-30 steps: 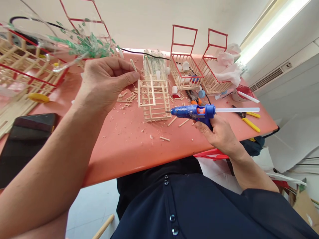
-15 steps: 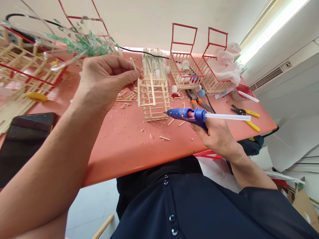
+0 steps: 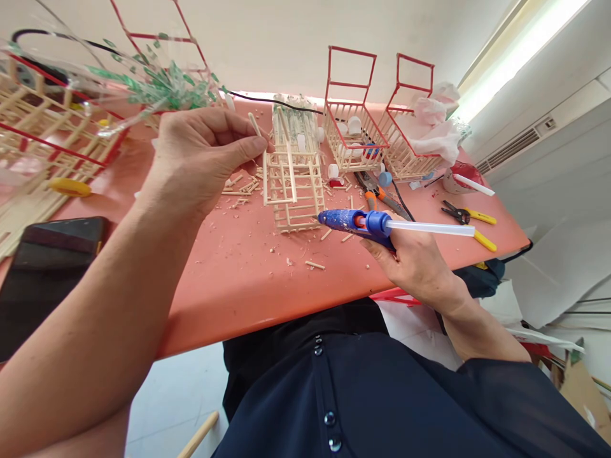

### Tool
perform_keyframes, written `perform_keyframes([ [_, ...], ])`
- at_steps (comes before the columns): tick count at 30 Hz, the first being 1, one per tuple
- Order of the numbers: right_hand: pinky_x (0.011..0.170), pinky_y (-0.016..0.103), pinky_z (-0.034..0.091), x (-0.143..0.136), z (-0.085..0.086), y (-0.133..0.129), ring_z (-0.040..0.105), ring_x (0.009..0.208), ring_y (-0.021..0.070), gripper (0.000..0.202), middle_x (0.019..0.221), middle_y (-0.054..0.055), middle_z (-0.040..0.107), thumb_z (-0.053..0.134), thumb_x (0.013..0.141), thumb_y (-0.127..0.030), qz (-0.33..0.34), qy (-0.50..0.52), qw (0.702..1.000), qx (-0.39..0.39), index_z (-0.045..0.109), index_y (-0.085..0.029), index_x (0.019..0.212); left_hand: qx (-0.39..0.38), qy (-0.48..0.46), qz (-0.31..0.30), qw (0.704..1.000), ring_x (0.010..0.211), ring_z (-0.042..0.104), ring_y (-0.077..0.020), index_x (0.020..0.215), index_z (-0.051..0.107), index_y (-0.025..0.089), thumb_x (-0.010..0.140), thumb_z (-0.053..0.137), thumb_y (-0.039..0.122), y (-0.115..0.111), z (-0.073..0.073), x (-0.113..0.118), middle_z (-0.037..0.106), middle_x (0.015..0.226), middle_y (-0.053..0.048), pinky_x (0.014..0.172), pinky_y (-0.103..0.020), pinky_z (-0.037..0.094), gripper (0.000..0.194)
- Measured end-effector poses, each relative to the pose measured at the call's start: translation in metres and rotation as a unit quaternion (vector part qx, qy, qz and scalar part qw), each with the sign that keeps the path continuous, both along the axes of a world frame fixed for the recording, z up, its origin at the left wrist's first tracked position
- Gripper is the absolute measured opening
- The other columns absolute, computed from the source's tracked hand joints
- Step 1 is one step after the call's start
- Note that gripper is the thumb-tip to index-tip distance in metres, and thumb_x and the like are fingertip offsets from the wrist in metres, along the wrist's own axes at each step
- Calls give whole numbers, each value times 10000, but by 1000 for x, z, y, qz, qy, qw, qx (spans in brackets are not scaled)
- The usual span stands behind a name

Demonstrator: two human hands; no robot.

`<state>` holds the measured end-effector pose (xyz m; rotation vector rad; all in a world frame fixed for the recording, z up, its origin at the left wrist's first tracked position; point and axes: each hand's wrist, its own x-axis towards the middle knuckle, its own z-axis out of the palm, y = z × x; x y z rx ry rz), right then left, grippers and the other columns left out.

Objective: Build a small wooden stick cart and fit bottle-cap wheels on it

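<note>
Between thumb and fingers, my left hand (image 3: 214,146) pinches one upper end of a pale wooden stick frame (image 3: 279,202). The frame slants over a small basket built of wooden sticks (image 3: 305,224) on the table. Whether the two are joined I cannot tell. My right hand (image 3: 415,261) is wrapped around the handle of a blue glue gun (image 3: 353,221). From its rear sticks out a long translucent glue stick (image 3: 434,228). The nozzle points left, close to the basket's lower right corner; contact is not clear.
Stick baskets with red handles (image 3: 356,133) stand at the back. Pliers with orange grips (image 3: 370,191) and yellow-handled cutters (image 3: 470,219) lie to the right. At left are a phone (image 3: 52,267) and a green-leafed plastic bundle (image 3: 167,86). Stick scraps (image 3: 315,265) dot the pink table (image 3: 229,280).
The glue gun has shifted very slightly left, its rear end a touch lower. My left hand and the stick frame hold nearly the same place.
</note>
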<state>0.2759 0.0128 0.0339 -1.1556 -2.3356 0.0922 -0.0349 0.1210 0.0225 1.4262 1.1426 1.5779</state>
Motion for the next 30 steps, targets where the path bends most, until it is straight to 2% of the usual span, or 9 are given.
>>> perform_keyframes([
  [6,727,354,538,-4,3,-3,715,789,257,201,958,55,801,592,1153,-318,-4,5,1000,-23,770,-284,1238,-4,-3,2,1000,544,599,-70,761,816,158,694,886,207,-4,4,2,752,663,-16,535,-203,547,108],
  [11,798,368,551,-1,1,-1,713,871,267,218,962,57,760,546,1180,-396,5,-7,1000,-22,721,-271,1148,5,15,1,1000,574,616,-88,800,814,143,729,883,211,-3,1,0,753,710,-31,570,-239,572,120],
  [16,788,368,528,1,0,-1,706,898,268,239,987,66,729,544,1180,-451,-11,-21,999,-34,634,-265,1059,5,15,1,1000,567,599,-87,798,812,152,742,883,214,-1,0,-1,757,712,-37,567,-243,566,109],
  [20,779,381,545,2,-1,1,713,860,273,253,960,72,737,531,1176,-451,-10,1,999,-30,637,-267,1038,7,4,1,1000,553,602,-82,784,818,150,722,894,217,-2,0,0,746,671,-31,551,-224,552,118],
  [23,738,387,549,7,-2,3,718,794,276,348,898,80,757,574,1146,-563,-55,37,997,-37,664,-261,998,8,-2,1,1000,552,606,-82,777,817,154,707,896,225,-2,0,0,760,689,-35,541,-222,544,127],
  [26,677,370,525,13,-2,3,715,735,264,519,850,84,773,555,1115,-726,-92,74,988,-96,682,-242,974,5,6,-2,1000,562,608,-86,788,813,153,713,894,230,-2,0,0,760,703,-38,550,-232,556,135],
  [30,612,333,465,11,-3,2,639,622,209,622,725,42,708,556,1077,-813,-70,101,977,-176,658,-229,891,16,31,-3,999,566,617,-80,785,809,152,716,876,207,-2,0,0,734,676,-7,572,-224,577,111],
])
